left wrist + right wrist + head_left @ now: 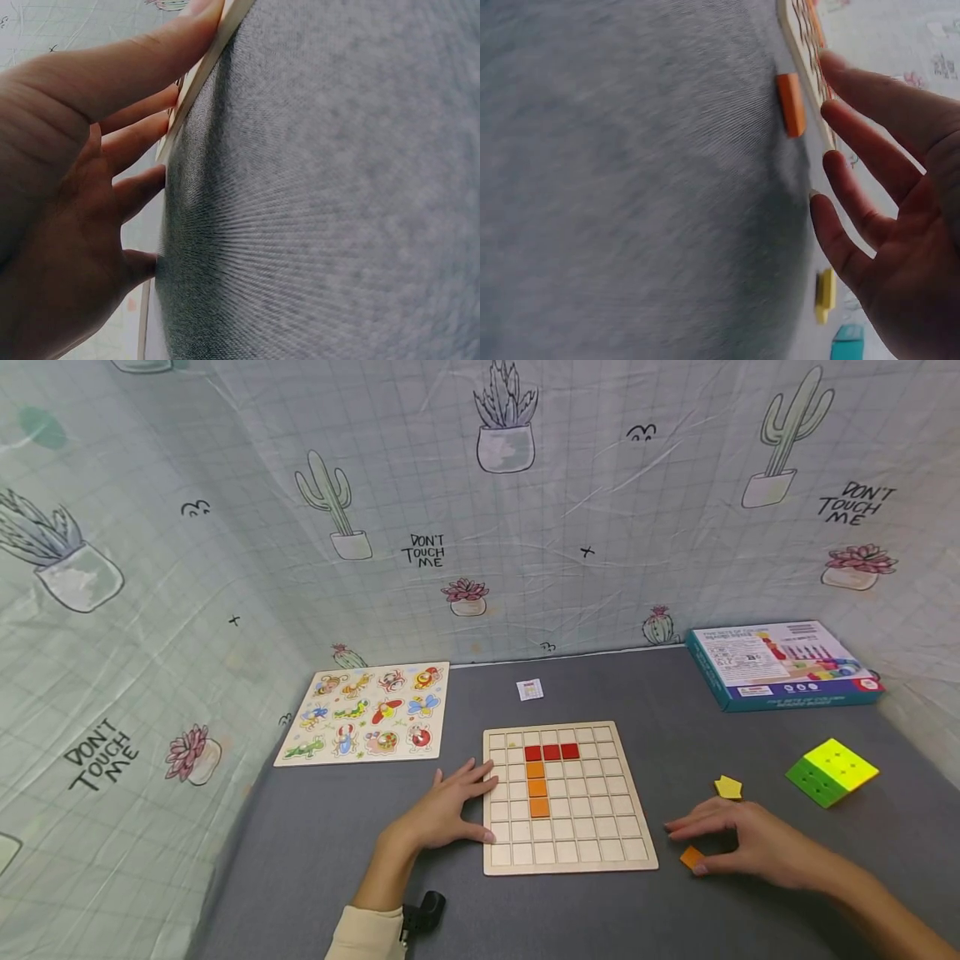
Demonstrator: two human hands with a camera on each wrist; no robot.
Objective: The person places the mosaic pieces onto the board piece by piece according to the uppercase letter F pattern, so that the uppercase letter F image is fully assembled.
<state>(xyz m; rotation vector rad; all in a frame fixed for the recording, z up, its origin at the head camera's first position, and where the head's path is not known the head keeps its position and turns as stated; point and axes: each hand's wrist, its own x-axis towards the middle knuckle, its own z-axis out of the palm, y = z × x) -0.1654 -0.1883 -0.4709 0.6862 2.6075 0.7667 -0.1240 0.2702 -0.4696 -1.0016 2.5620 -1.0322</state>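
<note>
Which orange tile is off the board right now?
The lone orange tile on the table, just by the right hand. The other three orange tiles form a column on the board.

This looks like a screened-off play corner — whether in a home or a studio cannot be told. Wrinkled pale cloth (585, 510), printed with potted cacti and "DON'T TOUCH ME", rises along the far, left and right sides. The grey tabletop (300, 868) carries an insect picture board (371, 718) at far left, a gridded wooden board (588, 810) mid-table, a flat printed box (783, 668) at far right — and, nearer, a puzzle cube (832, 772).
</note>
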